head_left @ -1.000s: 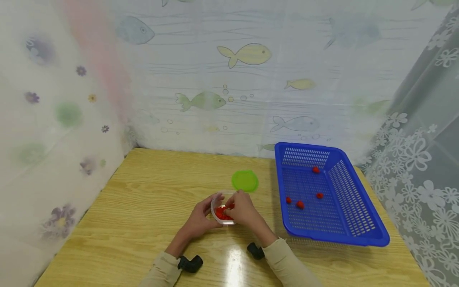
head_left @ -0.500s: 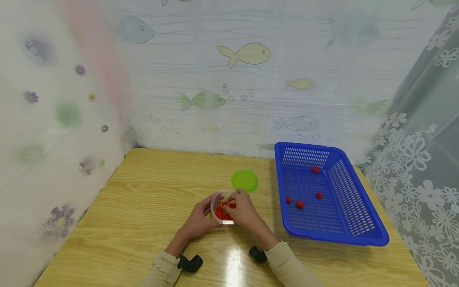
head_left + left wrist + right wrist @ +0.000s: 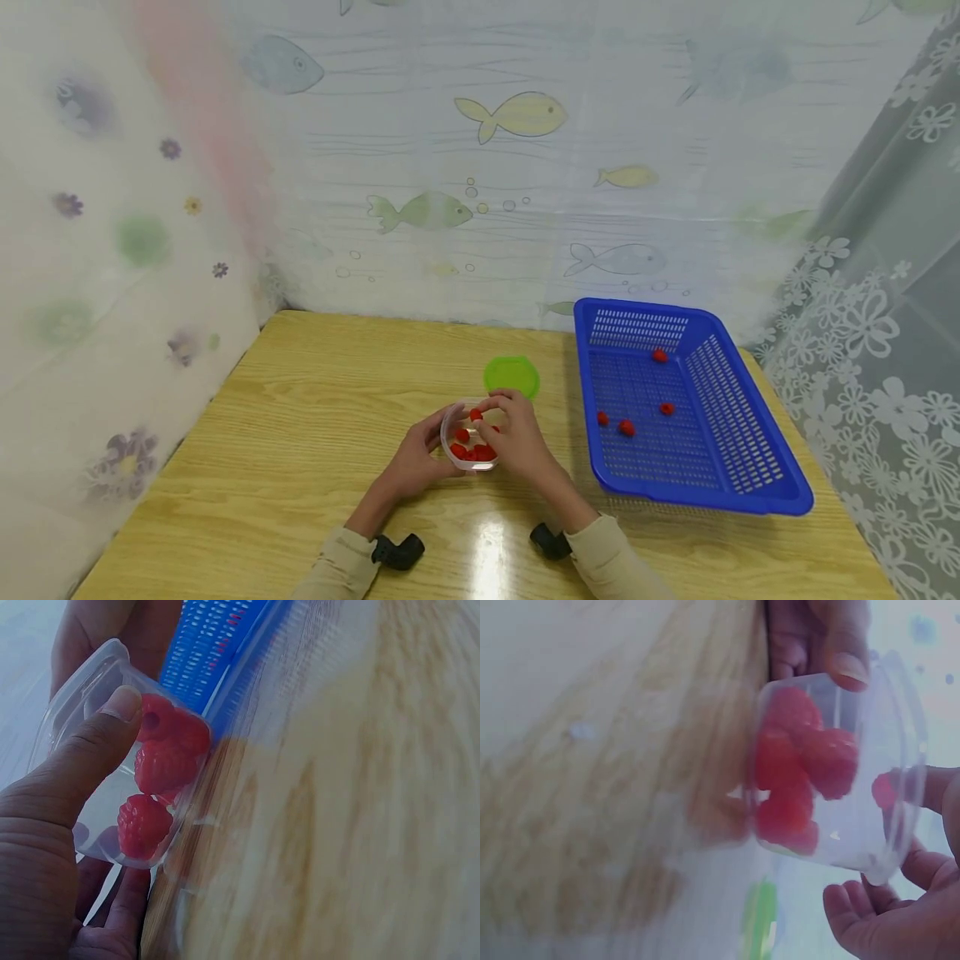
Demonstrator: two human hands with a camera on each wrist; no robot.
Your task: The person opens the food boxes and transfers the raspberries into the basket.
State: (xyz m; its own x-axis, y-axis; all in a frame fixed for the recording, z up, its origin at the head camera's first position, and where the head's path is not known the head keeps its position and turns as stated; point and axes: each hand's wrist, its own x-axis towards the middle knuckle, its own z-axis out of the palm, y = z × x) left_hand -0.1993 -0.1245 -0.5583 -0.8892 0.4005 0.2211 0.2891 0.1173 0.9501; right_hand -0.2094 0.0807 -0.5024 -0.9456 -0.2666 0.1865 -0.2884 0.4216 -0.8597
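A clear plastic container (image 3: 447, 425) with several red raspberries (image 3: 144, 826) at its bottom stands on the wooden table. My left hand (image 3: 411, 458) grips it from the left, thumb along the near wall and fingers round the far side. At the container's mouth my right hand (image 3: 517, 433) pinches one raspberry (image 3: 476, 414) between thumb and forefinger, above the others. The right wrist view shows that raspberry (image 3: 885, 791) through the clear wall near the rim. A green lid (image 3: 512, 377) lies flat just behind the container.
To the right stands a large blue plastic basket (image 3: 587, 400) with slotted walls. Several raspberries (image 3: 627, 427) lie scattered on its floor. The wooden table (image 3: 300, 433) ends at a fish-print curtain (image 3: 420, 275) at the back.
My right hand, which was down among the raspberries in the container, has risen to the rim with one pinched in its fingertips. The left hand keeps its grip on the container.
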